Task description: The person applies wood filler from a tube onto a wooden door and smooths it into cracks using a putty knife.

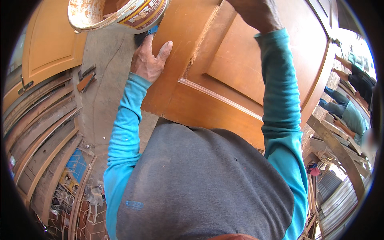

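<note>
A brown wooden panelled door lies flat in front of me, its near edge against my grey apron. My left hand rests on the door's left edge, fingers together, with a paint-stained tin can just above it; whether the hand holds the can is hidden. My right hand is raised over the door's upper panel, mostly cut off by the top of the picture, so what it holds cannot be seen. Both arms wear turquoise sleeves.
Another wooden door leans at the upper left. Long wooden planks are stacked at the left. The concrete floor runs between. Other people sit at the right near timber and corrugated sheets.
</note>
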